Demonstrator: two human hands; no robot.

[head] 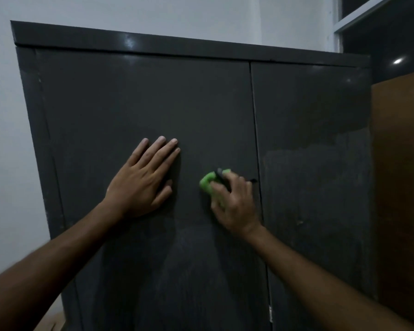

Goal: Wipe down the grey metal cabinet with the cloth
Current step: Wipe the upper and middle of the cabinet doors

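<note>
The grey metal cabinet (139, 99) fills the view, with two shut doors that meet at a vertical seam right of centre. My left hand (142, 181) lies flat on the left door, fingers straight and spread upward. My right hand (234, 204) grips a bunched bright green cloth (207, 185) and holds it against the left door, just left of the seam. A small dark handle (253, 180) shows beside my right fingers. The right door has a duller, smeared patch across its lower half.
A pale wall (7, 139) runs to the left of and behind the cabinet. A brown wooden panel (399, 187) stands right against the cabinet's right side. A dark window with a white frame (368, 15) is at the top right.
</note>
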